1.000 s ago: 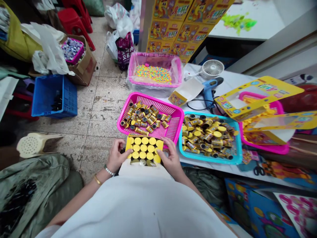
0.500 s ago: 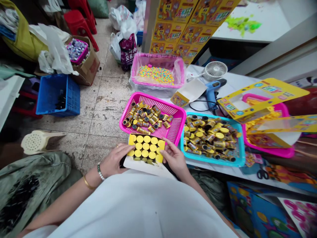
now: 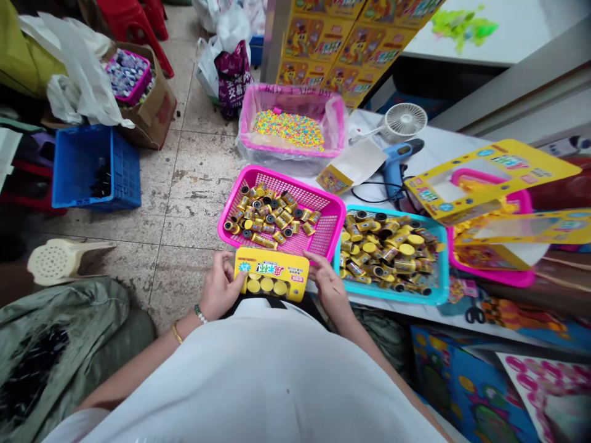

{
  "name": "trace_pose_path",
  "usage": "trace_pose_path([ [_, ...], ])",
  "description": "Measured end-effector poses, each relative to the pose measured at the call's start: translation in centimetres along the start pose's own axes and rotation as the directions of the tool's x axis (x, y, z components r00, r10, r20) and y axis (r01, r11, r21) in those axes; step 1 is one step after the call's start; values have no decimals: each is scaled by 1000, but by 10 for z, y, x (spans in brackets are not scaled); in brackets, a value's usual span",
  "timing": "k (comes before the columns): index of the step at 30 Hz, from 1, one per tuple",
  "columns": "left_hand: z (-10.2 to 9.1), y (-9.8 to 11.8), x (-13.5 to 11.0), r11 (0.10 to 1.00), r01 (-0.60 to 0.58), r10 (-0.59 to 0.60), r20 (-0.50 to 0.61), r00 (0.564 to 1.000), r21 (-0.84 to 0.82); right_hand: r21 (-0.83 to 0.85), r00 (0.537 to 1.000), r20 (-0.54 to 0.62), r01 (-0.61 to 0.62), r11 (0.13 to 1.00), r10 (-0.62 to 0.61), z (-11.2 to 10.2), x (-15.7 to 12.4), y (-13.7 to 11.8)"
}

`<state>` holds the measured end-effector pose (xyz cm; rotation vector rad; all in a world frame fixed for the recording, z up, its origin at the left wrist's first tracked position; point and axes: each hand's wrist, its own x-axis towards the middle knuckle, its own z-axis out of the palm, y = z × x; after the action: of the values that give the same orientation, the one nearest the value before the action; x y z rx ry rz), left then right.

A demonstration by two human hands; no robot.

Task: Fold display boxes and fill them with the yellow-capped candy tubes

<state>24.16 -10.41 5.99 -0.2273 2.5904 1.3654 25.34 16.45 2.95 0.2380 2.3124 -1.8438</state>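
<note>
- The left hand and the right hand sit at chest height, just in front of the person's white top, and hold a yellow printed box between them.
- The grip is narrow: the left fingers curl against the box's left end, and the right fingertips press near its upper right corner.
- The box lies level over the near edge of a pink plastic basket, touching it or just above it. Its printed panel covers most of the yellow-capped canisters, and one row of round caps shows along the near side.
- The basket holds a loose heap of small gold-and-black canisters.
- Just right of the basket, a turquoise tray holds a larger heap of similar canisters (some lie with yellow caps up, others with black caps up).
- Beyond them, a pink-lined tub holds many tiny multicoloured beads.
- A blue glue gun and a small white fan rest on the white table.
- Flat yellow window boxes lie at the right.
- A beaded bracelet circles the left wrist, and a gold bangle sits farther up that arm.
</note>
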Motion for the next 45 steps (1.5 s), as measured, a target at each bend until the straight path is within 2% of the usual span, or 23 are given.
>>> trace_pose_path([
  [2, -1, 2, 0, 999, -54, 54, -1, 999, -3, -108, 995, 7, 99, 989, -99, 0, 1, -4],
  [5, -4, 5, 4, 968, -227, 224, 45, 974, 109, -315, 962, -34, 246, 917, -269, 5, 2, -8],
  [8, -5, 6, 10, 924, -314, 301, 94, 949, 219, -366, 948, -72, 265, 892, -311, 8, 2, -7],
  [13, -3, 2, 16, 900, -363, 354, 83, 932, 240, -448, 926, 8, 342, 826, -379, 6, 0, -7],
  [17, -1, -6, 15, 846, -452, 469, 7, 883, 283, -445, 925, 8, 344, 827, -380, 7, 1, -13],
  [20, 1, -10, 17, 804, -510, 537, -6, 843, 306, -442, 929, -16, 326, 836, -370, 8, 3, -17],
  [24, 3, -11, 23, 789, -538, 566, -11, 824, 296, -379, 937, 20, 330, 864, -349, 6, 5, -19],
  [28, 4, -14, 24, 788, -559, 586, -39, 809, 256, -409, 912, 11, 378, 831, -410, 5, 3, -18],
  [31, 4, -16, 23, 766, -569, 606, -42, 794, 297, -415, 893, -2, 409, 813, -450, 6, 1, -17],
  [38, 0, -7, 28, 701, -625, 661, 15, 750, 344, -408, 902, 7, 397, 822, -433, 6, 5, -20],
  [42, 0, 5, 32, 643, -696, 697, 132, 704, 318, -376, 888, 19, 431, 820, -459, 6, 5, -18],
  [45, 0, 19, 38, 651, -704, 675, 206, 708, 286, -357, 888, 19, 435, 827, -459, 5, 5, -16],
])
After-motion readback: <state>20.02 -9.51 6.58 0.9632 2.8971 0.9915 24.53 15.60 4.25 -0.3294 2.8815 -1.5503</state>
